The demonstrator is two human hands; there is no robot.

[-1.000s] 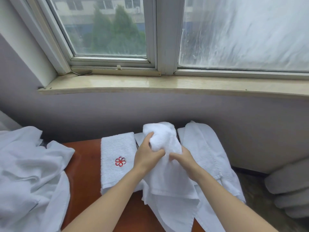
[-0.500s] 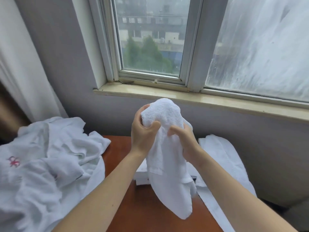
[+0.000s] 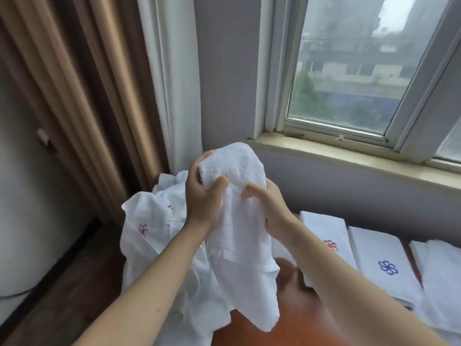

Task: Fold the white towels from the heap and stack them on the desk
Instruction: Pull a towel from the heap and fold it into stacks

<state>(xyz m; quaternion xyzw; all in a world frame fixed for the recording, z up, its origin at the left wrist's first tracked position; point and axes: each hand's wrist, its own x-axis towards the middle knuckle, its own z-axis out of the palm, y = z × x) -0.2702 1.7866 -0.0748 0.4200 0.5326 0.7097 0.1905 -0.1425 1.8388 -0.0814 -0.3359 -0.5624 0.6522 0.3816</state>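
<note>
Holds one white towel (image 3: 239, 221) in the air over the left end of the desk (image 3: 299, 330), just in front of the heap (image 3: 154, 221), clear of the wood. Grips the bunched top end with the left hand (image 3: 202, 193): thumb across the front, fingers curled round behind. Pinches a fold just beside and slightly below with the right hand (image 3: 267, 203), thumb in front, fingers wrapped behind. Works with both hands close together, cloth between them. Probably hunting for an edge or corner, hence the tight bunch rather than a spread. Holds it high, presumably to let the tail hang free.

Runs the long axis near vertical: bunched end up toward the window sill (image 3: 349, 156), loose end down, pointing at the desk and drifting slightly right. Shows a hem step partway down, so likely doubled over itself. Shows no emblem on the visible face.

Has finished pieces lying side by side along the desk's right: red-emblem towel (image 3: 324, 226), blue-emblem towel (image 3: 384, 260), third towel (image 3: 439, 270) past that, looser, partly cut off. Parks them away from the heap, presumably to separate done from undone. Leaves plenty in the heap, so nowhere near finished, by guess. Needs a short edge found and spread before any fold; risks a skewed fold otherwise.
</note>
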